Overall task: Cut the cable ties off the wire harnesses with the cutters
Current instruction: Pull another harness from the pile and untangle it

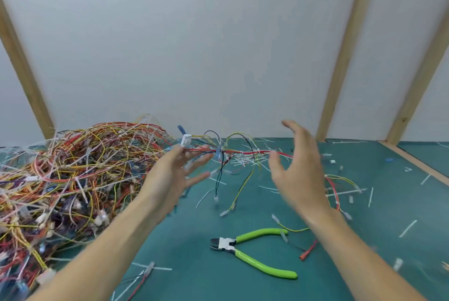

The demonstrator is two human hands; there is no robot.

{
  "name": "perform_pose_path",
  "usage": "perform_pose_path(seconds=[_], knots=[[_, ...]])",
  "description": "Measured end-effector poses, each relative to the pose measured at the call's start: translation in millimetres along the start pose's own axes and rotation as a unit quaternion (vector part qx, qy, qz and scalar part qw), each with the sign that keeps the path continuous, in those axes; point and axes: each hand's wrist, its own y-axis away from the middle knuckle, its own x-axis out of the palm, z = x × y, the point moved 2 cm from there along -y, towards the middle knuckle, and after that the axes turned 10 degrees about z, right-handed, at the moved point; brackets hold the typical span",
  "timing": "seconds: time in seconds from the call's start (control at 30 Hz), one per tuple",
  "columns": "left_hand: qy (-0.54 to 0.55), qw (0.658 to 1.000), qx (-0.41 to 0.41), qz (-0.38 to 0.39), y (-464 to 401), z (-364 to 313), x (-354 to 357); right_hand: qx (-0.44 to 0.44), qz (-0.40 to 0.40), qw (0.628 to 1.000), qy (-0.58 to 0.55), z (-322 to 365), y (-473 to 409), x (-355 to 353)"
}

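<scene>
My left hand [173, 171] pinches one end of a wire harness [233, 153] near its white connector [186, 141] and holds it above the mat. Red, yellow, black and blue wires hang from it, with white cable ties [245, 159] bristling along the red strand. My right hand [298, 169] hovers open at the harness's right end, fingers spread and blurred; I cannot tell whether it touches the wires. The cutters [245, 251], with lime-green handles spread apart, lie on the green mat [194, 232] below and between my hands, held by neither.
A big tangled pile of harnesses [73, 179] fills the left of the table. Cut white tie pieces [408, 227] and loose wires [340, 186] litter the mat on the right. A white wall with wooden battens [340, 69] rises behind, and a wooden strip [418, 162] edges the mat.
</scene>
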Motion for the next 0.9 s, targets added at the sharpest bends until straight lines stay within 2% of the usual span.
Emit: perform_pose_path(seconds=[0.07, 0.13, 0.2, 0.4, 0.5, 0.6, 0.8, 0.9], knots=[[0.009, 1.0, -0.018, 0.019, 8.7, 14.0, 3.2, -0.069, 0.123, 0.99, -0.018, 17.7, 10.0, 14.6], [-0.012, 0.999, -0.034, 0.013, 15.7, 24.3, 4.5, -0.057, 0.239, 0.969, -0.027, 18.0, 18.4, 30.3], [-0.01, 0.999, -0.048, -0.006, 20.0, 32.9, 0.8, -0.03, 0.288, 0.956, -0.039, 10.8, 26.7, 42.3], [0.02, 0.996, -0.08, -0.033, 23.6, 60.6, -18.7, -0.05, 0.199, 0.979, 0.016, -3.9, 49.1, 54.4], [-0.033, 0.996, -0.077, -0.011, 25.0, 64.3, -26.4, -0.074, 0.231, 0.969, 0.054, -7.8, 52.6, 54.2], [-0.078, 0.994, -0.064, -0.041, 30.6, 62.0, -31.3, -0.092, 0.244, 0.963, 0.069, -11.2, 58.6, 55.5], [-0.202, 0.972, 0.026, -0.115, 38.8, 57.2, -34.1, -0.074, 0.175, 0.982, 0.016, -6.8, 64.5, 57.4], [-0.195, 0.97, 0.062, -0.128, 39.8, 54.6, -35.6, -0.073, 0.155, 0.985, 0.001, -7.8, 65.8, 56.4]])
